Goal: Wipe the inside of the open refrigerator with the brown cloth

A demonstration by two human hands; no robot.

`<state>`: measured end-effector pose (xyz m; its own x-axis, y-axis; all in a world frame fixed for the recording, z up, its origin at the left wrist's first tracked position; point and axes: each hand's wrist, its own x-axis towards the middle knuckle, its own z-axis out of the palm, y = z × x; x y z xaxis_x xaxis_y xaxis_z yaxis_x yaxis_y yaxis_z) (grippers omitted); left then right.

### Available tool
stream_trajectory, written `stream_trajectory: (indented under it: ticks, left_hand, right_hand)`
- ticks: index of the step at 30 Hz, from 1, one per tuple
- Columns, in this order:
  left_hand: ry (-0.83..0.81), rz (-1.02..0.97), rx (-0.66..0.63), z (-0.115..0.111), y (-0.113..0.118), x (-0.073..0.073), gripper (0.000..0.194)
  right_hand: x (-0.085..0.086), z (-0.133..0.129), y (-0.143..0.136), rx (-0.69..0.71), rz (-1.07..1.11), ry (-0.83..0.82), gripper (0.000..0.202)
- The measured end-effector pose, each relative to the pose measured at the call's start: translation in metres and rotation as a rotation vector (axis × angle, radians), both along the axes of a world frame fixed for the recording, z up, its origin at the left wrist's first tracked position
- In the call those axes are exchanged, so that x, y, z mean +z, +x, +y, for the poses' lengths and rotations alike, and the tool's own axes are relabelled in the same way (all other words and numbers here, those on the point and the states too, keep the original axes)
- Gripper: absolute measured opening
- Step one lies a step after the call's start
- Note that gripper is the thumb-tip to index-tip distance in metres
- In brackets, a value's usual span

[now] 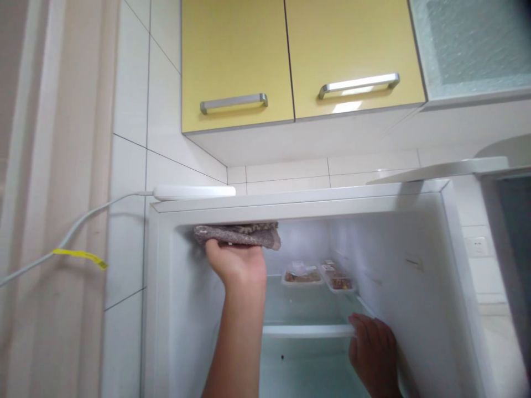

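My left hand [238,262] reaches up inside the open fridge, palm upward. It holds a folded grey-brown cloth [261,239] against the ceiling of the compartment, near its left side. The cloth hides most of the fingers, and the thumb shows at its near edge. Lower right, my right hand [373,342] is closed round the right end of the fridge shelf's white front edge [309,331]. Farther back on that glass shelf sit two clear food packs, a left pack [302,275] and a right pack [338,279].
Yellow wall cabinets [236,61] with metal handles hang above the fridge [290,202]. A white power strip [194,192] lies on the fridge top at left, its cable [83,221] running left with a yellow tie. The open door [510,249] stands at right.
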<state>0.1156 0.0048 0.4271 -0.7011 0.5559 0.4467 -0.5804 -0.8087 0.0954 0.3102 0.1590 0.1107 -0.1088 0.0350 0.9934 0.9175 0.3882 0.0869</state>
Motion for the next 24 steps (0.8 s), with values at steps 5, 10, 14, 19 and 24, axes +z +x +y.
stream_trajectory:
  ticks: [5,10,14,19,24]
  left_hand:
    - [-0.052,0.056,-0.112,0.005,0.052,-0.004,0.043]
    - [-0.105,0.195,-0.538,0.030,0.099,-0.010,0.046]
    - [-0.094,0.342,-0.726,0.060,0.121,-0.018,0.050]
    - [-0.116,0.413,-0.788,0.057,0.127,-0.028,0.043]
    - [-0.051,0.410,-0.845,0.038,0.124,-0.030,0.034]
  right_hand:
    - [0.001,0.001,0.001,-0.009,-0.015,0.015,0.027]
    - [-0.001,0.004,0.003,-0.029,-0.033,0.019,0.029]
    - [-0.003,0.004,0.005,-0.049,-0.051,-0.026,0.030]
    - [-0.001,-0.004,0.006,0.003,-0.046,-0.103,0.037]
    - [0.007,-0.015,0.003,0.097,0.001,-0.160,0.038]
